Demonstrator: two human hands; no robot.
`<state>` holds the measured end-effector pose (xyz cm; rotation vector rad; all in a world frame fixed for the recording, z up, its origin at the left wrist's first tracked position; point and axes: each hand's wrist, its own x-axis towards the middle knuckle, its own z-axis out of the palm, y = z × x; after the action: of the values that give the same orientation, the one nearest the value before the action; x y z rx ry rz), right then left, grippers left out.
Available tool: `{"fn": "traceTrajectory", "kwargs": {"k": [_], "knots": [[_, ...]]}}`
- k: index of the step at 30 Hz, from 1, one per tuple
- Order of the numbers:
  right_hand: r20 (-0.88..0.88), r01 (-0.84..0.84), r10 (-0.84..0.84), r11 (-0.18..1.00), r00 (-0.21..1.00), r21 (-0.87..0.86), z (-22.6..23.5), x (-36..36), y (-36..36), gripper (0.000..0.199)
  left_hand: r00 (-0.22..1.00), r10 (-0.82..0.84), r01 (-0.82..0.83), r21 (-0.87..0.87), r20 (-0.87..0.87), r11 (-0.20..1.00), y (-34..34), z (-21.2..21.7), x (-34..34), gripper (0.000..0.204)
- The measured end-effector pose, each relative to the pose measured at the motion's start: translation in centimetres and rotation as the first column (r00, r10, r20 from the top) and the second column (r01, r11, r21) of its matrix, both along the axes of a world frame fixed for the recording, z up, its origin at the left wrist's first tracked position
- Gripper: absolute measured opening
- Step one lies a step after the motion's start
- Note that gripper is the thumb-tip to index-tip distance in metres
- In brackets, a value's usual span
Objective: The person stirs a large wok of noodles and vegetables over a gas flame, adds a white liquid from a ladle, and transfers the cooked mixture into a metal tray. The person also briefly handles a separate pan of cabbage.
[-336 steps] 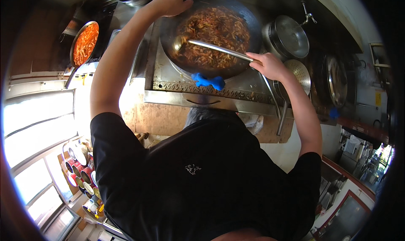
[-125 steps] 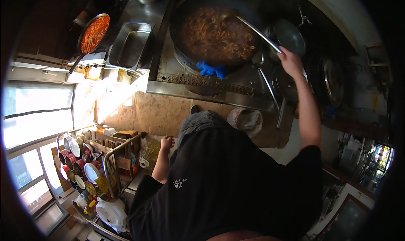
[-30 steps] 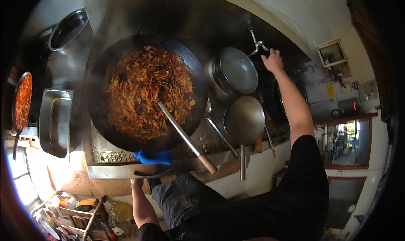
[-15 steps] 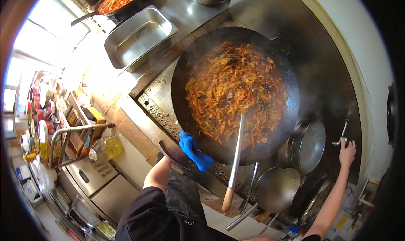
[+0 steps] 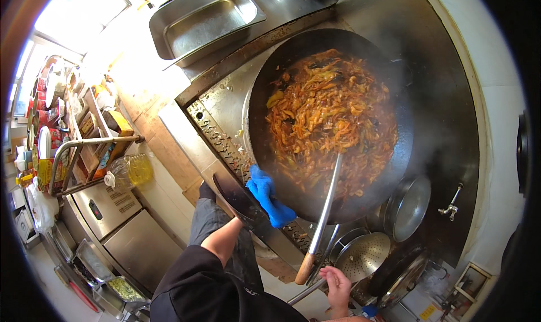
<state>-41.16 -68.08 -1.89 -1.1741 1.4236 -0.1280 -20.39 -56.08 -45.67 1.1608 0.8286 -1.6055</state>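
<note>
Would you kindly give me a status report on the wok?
Right grip open near the ladle; left grip hidden. Ladle's head hidden in the wok's food. Blue cloth by the rim.

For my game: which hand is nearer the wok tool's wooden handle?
Right hand: it is beside the wooden handle; the left forearm is at the stove's edge, farther left, hand hidden.

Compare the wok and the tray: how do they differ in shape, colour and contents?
Shape: the wok is round; the tray is rectangular.
Colour: the wok is mostly dark; the tray is silvery.
Contents: the wok holds steaming food with a ladle in it; the tray shows its bare bottom.
Shared: both are open-topped.
</note>
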Motion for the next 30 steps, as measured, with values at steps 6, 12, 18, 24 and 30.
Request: {"fn": "traceTrajectory", "kwargs": {"k": [6, 12, 18, 24, 30], "knots": [[0.180, 0.262, -0.297, 0.945, 0.938, 0.194, 0.3, 5.2, 2.6, 0.048, 0.978, -0.158, 0.147, -0.085, -0.137, 0.985, -3.0, 1.8, -7.4, 0.045], [0.197, 0.143, -0.204, 0.947, 0.959, 0.287, 2.6, 8.8, 2.8, 0.066, 0.936, -0.264, 0.234, -0.150, -0.232, 0.961, -3.3, 4.0, -12.0, 0.044], [0.141, 0.126, -0.177, 0.942, 0.974, 0.311, 2.8, 10.0, 3.4, 0.064, 0.892, -0.351, 0.296, -0.220, -0.286, 0.930, -3.0, 5.2, -14.5, 0.043], [0.105, 0.179, -0.209, 0.954, 0.972, 0.240, 2.9, 12.1, 3.7, 0.060, 0.845, -0.443, 0.369, -0.275, -0.298, 0.888, -1.0, 4.4, -13.9, 0.041], [0.114, 0.243, -0.273, 0.943, 0.955, 0.227, 3.9, 14.2, 2.9, 0.044, 0.898, -0.390, 0.362, -0.161, -0.204, 0.918, 5.5, -0.8, -3.5, 0.040]]}}
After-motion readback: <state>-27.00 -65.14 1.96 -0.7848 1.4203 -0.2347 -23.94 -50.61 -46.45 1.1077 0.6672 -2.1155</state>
